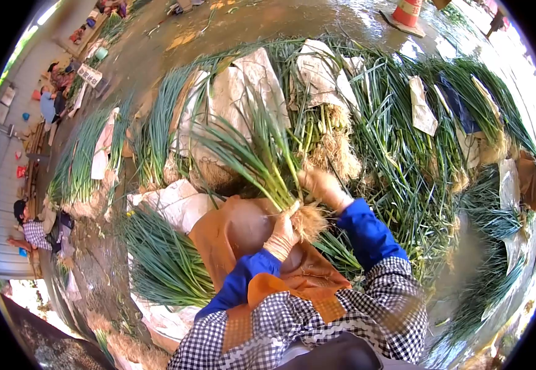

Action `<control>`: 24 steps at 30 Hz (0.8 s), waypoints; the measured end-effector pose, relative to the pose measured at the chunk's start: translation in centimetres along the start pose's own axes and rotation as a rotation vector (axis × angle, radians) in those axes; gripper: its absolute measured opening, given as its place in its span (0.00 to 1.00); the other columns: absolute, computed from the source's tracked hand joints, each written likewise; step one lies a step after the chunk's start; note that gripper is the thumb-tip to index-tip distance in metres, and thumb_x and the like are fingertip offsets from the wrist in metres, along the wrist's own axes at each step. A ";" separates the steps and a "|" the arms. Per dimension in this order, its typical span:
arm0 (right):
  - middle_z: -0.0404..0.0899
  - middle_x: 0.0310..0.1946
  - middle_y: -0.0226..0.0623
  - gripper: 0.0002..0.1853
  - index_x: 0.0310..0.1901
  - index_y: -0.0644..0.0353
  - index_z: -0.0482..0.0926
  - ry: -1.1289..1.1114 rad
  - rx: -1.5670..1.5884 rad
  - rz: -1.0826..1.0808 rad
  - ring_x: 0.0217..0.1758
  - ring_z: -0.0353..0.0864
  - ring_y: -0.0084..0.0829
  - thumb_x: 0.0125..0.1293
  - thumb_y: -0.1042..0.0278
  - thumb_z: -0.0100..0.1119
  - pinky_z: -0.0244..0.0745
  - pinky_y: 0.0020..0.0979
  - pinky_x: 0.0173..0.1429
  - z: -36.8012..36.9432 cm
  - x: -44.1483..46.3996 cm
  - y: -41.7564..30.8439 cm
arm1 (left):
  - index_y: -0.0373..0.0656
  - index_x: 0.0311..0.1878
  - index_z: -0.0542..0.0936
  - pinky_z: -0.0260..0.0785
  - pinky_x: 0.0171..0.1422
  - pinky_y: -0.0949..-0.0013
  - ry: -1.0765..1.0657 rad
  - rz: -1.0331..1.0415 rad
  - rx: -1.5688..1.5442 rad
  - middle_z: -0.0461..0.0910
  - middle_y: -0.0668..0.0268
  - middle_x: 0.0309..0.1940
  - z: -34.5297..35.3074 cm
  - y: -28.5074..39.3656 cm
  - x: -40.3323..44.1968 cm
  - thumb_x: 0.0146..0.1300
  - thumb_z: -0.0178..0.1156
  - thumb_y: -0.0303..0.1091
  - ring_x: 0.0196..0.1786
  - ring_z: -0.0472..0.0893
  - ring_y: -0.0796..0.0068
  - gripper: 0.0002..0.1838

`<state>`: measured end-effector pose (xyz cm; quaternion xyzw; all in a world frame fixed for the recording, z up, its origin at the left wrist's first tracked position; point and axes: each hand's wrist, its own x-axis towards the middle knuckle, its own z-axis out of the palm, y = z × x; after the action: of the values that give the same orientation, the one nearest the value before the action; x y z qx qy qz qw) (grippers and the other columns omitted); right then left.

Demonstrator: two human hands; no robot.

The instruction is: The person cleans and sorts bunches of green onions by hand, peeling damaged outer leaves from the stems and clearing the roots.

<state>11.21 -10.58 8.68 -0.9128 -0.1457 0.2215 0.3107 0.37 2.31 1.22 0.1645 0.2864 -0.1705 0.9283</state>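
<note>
My left hand (283,235) is wrapped round the lower stalks of a bunch of green onions (275,176), just above its pale, shaggy roots (310,223). The bunch tilts up and to the left over my lap, its leaves fanning away from me. Close against its right side is my right hand (323,188), fingers curled and slightly blurred; what they pinch is hidden. An orange-brown apron (221,225) covers my knees. Left of it, a pile of green onions (166,259) lies with its leaves toward the left.
Large green onion bundles lie ahead, several under beige cloths (261,80). Loose green onions (397,148) spread to the right, with more heaps (490,277) beyond. An orange barrier post (407,12) stands on the wet floor at the back. People (36,231) sit along the left wall.
</note>
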 end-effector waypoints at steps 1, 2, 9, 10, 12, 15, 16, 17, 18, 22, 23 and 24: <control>0.77 0.38 0.47 0.18 0.46 0.60 0.75 0.203 0.090 0.061 0.44 0.77 0.42 0.64 0.54 0.50 0.72 0.37 0.46 -0.6 2.9 3.2 | 0.40 0.42 0.75 0.73 0.36 0.72 -0.116 -0.046 -0.030 0.76 0.66 0.31 1.4 0.8 -1.2 0.61 0.55 0.32 0.31 0.76 0.73 0.08; 0.76 0.42 0.49 0.22 0.49 0.63 0.73 0.423 0.196 0.103 0.47 0.76 0.44 0.63 0.52 0.52 0.72 0.38 0.49 -1.2 5.7 6.2 | 0.40 0.42 0.74 0.72 0.35 0.73 -0.232 -0.092 -0.062 0.75 0.66 0.31 3.0 1.9 -2.5 0.62 0.54 0.32 0.31 0.75 0.74 0.08; 0.71 0.52 0.57 0.57 0.62 0.75 0.52 0.616 0.326 0.365 0.55 0.72 0.45 0.38 0.44 0.72 0.66 0.31 0.58 -3.6 18.4 14.4 | 0.41 0.62 0.61 0.64 0.29 0.77 -0.601 0.068 -0.426 0.65 0.69 0.34 4.6 9.4 -5.0 0.65 0.48 0.32 0.31 0.67 0.80 0.22; 0.71 0.52 0.56 0.58 0.62 0.75 0.51 0.557 0.309 0.359 0.55 0.73 0.45 0.37 0.45 0.73 0.66 0.31 0.59 -5.8 16.7 11.5 | 0.43 0.63 0.60 0.65 0.29 0.78 -0.608 0.118 -0.413 0.65 0.69 0.34 5.0 10.3 -5.2 0.66 0.48 0.33 0.31 0.67 0.80 0.23; 0.72 0.52 0.54 0.50 0.62 0.73 0.54 0.475 0.274 0.423 0.55 0.73 0.43 0.43 0.52 0.71 0.66 0.32 0.58 -5.8 20.6 14.8 | 0.45 0.64 0.59 0.66 0.29 0.78 -0.712 0.125 -0.375 0.65 0.70 0.34 3.8 12.5 -4.5 0.66 0.48 0.33 0.32 0.67 0.80 0.24; 0.77 0.42 0.36 0.24 0.52 0.69 0.69 0.636 0.808 -0.267 0.42 0.75 0.29 0.53 0.72 0.61 0.69 0.26 0.51 -7.0 20.3 14.9 | 0.47 0.64 0.58 0.66 0.29 0.79 -0.689 0.217 -0.395 0.67 0.70 0.35 4.9 13.8 -5.1 0.66 0.50 0.33 0.32 0.68 0.81 0.24; 0.77 0.41 0.33 0.22 0.50 0.68 0.72 0.585 0.953 -0.127 0.39 0.74 0.27 0.52 0.73 0.62 0.69 0.26 0.50 -10.2 16.4 11.6 | 0.47 0.65 0.58 0.66 0.28 0.80 -0.698 0.220 -0.405 0.67 0.70 0.35 5.5 13.8 -5.3 0.66 0.49 0.32 0.32 0.68 0.81 0.24; 0.77 0.38 0.32 0.17 0.44 0.69 0.75 0.544 1.068 -0.003 0.37 0.75 0.26 0.51 0.72 0.62 0.70 0.27 0.46 -12.1 12.8 8.7 | 0.48 0.64 0.59 0.66 0.28 0.80 -0.690 0.237 -0.414 0.67 0.70 0.35 5.9 13.7 -5.6 0.66 0.49 0.32 0.32 0.68 0.81 0.24; 0.79 0.34 0.36 0.10 0.39 0.62 0.80 0.590 0.271 -0.279 0.33 0.76 0.26 0.56 0.68 0.57 0.69 0.25 0.37 -13.0 11.1 11.1 | 0.48 0.64 0.59 0.66 0.28 0.80 -0.686 0.249 -0.417 0.67 0.70 0.35 6.2 13.6 -5.7 0.66 0.49 0.32 0.32 0.68 0.81 0.24; 0.78 0.33 0.43 0.12 0.39 0.62 0.79 0.496 0.904 -0.278 0.37 0.78 0.37 0.53 0.69 0.57 0.71 0.31 0.42 -10.9 2.9 11.6 | 0.46 0.63 0.61 0.65 0.31 0.75 -0.754 0.233 -0.413 0.65 0.71 0.34 4.9 12.2 -4.0 0.66 0.47 0.32 0.32 0.67 0.80 0.22; 0.78 0.33 0.44 0.12 0.39 0.63 0.78 0.481 1.013 -0.262 0.38 0.78 0.40 0.53 0.69 0.57 0.71 0.33 0.43 -9.3 1.8 12.3 | 0.46 0.63 0.62 0.65 0.31 0.75 -0.646 0.247 -0.396 0.65 0.71 0.33 5.9 11.1 -4.4 0.67 0.46 0.32 0.32 0.67 0.80 0.21; 0.78 0.35 0.44 0.13 0.41 0.63 0.78 0.378 1.378 -0.149 0.40 0.78 0.39 0.54 0.69 0.57 0.71 0.33 0.44 -7.7 0.8 12.2 | 0.45 0.62 0.63 0.64 0.32 0.75 -0.632 0.209 -0.344 0.65 0.71 0.32 5.8 10.4 -3.9 0.67 0.45 0.33 0.33 0.67 0.79 0.20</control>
<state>17.25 -23.47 6.19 -0.5193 0.0214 0.0796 0.8506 4.37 10.05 10.22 -0.0262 -0.0081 -0.0664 0.9974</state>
